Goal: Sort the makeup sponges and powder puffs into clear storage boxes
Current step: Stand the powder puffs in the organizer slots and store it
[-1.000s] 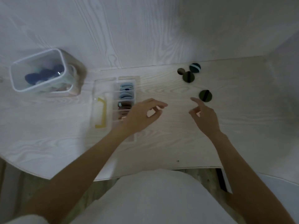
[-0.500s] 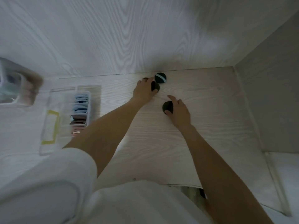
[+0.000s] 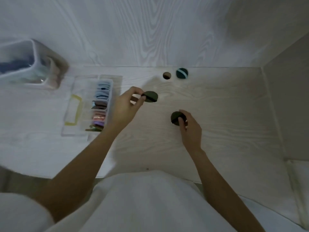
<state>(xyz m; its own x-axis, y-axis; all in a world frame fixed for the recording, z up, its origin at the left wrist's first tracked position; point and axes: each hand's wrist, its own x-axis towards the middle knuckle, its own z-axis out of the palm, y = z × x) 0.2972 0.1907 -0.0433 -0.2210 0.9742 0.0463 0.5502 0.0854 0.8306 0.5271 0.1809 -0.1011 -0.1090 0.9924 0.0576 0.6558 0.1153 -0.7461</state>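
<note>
1. Powder puffs: a dark puff (image 3: 151,96) is pinched at its edge by the left hand (image 3: 124,107), lifted just right of the divided clear box (image 3: 100,104).
2. The right hand (image 3: 189,127) curls its fingers onto a second dark puff (image 3: 177,118), farther right of that box, at the table (image 3: 225,114).
3. The left-hand puff is nearer the box, so I judge it goes in first, moving leftward.
4. A teal puff (image 3: 182,73) and a small round sponge (image 3: 166,75) lie well apart from the box, beyond both hands.
</note>
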